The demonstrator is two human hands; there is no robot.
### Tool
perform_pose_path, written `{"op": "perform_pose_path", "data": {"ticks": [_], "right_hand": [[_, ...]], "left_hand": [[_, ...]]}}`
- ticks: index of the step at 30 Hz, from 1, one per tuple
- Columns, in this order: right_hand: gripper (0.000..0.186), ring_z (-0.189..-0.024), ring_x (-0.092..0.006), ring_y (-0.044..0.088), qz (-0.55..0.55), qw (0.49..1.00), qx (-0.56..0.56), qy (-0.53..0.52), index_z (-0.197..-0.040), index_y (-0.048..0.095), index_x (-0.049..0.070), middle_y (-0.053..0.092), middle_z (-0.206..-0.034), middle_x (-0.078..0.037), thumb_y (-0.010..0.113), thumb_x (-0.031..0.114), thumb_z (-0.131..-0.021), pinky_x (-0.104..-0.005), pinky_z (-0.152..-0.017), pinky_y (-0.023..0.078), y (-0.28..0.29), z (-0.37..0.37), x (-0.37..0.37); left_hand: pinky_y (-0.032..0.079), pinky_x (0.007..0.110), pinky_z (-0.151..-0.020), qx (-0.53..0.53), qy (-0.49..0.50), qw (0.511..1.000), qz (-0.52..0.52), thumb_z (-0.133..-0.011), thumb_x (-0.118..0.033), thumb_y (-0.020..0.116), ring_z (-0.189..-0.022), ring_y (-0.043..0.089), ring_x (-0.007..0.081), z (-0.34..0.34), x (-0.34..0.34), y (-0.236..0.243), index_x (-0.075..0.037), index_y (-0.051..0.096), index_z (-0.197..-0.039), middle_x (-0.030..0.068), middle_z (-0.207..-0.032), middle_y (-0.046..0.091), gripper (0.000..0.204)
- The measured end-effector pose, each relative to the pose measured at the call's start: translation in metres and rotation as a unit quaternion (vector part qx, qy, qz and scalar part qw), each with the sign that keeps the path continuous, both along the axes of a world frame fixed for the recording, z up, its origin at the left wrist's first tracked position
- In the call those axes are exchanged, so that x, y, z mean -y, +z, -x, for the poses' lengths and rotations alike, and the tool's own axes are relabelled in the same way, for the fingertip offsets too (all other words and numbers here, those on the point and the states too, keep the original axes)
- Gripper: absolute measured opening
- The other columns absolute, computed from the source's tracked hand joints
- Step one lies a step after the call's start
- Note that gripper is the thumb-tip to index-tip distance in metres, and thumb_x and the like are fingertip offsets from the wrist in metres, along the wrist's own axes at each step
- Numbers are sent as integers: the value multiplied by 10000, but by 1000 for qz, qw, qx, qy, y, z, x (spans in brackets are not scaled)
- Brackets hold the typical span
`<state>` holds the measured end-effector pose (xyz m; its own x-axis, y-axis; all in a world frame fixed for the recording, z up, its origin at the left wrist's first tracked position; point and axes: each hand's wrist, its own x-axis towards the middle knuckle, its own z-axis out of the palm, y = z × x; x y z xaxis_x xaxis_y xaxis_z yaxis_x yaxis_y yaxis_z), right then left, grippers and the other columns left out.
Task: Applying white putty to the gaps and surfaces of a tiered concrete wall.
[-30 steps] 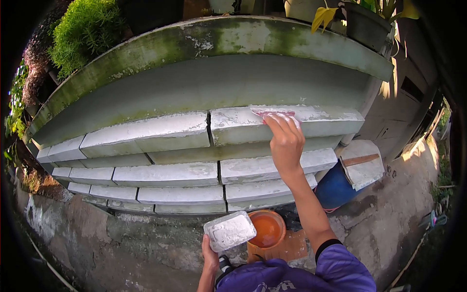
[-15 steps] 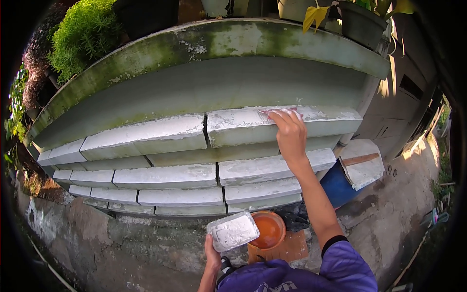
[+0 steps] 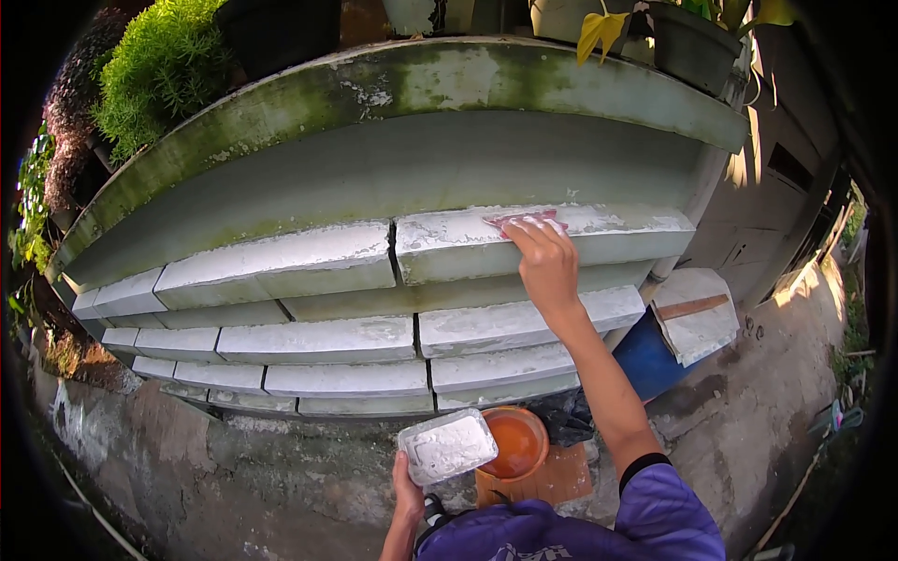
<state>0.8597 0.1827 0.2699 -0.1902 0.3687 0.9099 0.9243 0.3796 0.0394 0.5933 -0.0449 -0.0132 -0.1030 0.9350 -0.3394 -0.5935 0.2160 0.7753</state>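
In my right hand [image 3: 550,266] is a thin, flat reddish-pink piece [image 3: 494,222], smeared with white and pressed to the top of the upper right ledge block [image 3: 449,229]. My fingers are closed over it and hide most of its shape. White paste lies patchy on that block. Low in the middle, my left hand [image 3: 406,488] grips a shallow white tray [image 3: 410,458] by its left side. White paste [image 3: 456,446] covers the tray's bottom.
An orange bucket [image 3: 543,444] holding orange-brown liquid stands right of the tray, beside a black plastic bag [image 3: 568,423]. Farther right is a blue barrel [image 3: 645,355] under a pale board [image 3: 697,327]. White-coated lower ledges [image 3: 323,337] run leftward. Potted plants [image 3: 694,42] line the mossy top rim.
My right hand has slid a little left along the upper block with the reddish-pink piece, which now shows more. My left hand and the tray have stayed in place.
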Motion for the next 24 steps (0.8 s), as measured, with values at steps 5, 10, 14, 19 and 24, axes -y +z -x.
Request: {"op": "perform_pose_path", "data": {"ticks": [5, 10, 14, 19, 24], "right_hand": [[342, -1016, -293, 703, 41, 999, 12, 7, -1019, 754, 58, 754, -1055, -90, 650, -76, -722, -398, -854, 544, -10, 2, 25], [348, -1018, -281, 707, -1, 1000, -10, -12, -992, 748, 52, 756, -1038, -103, 646, -100, -696, -398, -839, 545, 8, 8, 48], [350, -1001, -285, 706, -13, 1000, 1, 10, -1002, 749, 59, 756, -1031, -107, 654, -96, -702, -396, -849, 545, 13, 14, 5], [350, -987, -288, 706, 35, 999, 11, 5, -1005, 742, 53, 755, -1024, -112, 650, -97, -703, -398, -828, 543, -3, 11, 8], [333, -966, -285, 706, 38, 999, -3, -2, -996, 746, 43, 757, -997, -102, 646, -87, -706, -397, -811, 542, 8, 10, 54]], "left_hand": [[409, 352, -1081, 19, 24, 1000, 2, -1066, -445, 445, -1230, 565, 192, 1, 3, -2, -34, 538, -1375, 76, -1326, 603, 522], [407, 352, -1082, 22, 24, 999, -9, -1072, -444, 428, -1242, 562, 193, 1, 6, 3, -32, 535, -1375, 84, -1331, 603, 523], [376, 380, -1116, -6, -11, 1000, -9, -1061, -523, 371, -1300, 545, 212, 4, 6, 2, -62, 515, -1430, 64, -1387, 603, 608], [374, 381, -1116, -24, -1, 1000, -16, -1061, -526, 368, -1301, 543, 211, 6, 7, -1, -57, 513, -1430, 67, -1393, 597, 614], [374, 382, -1117, -10, 14, 1000, -13, -1063, -518, 371, -1296, 545, 212, 12, 13, -5, -56, 517, -1423, 67, -1391, 597, 604]]}}
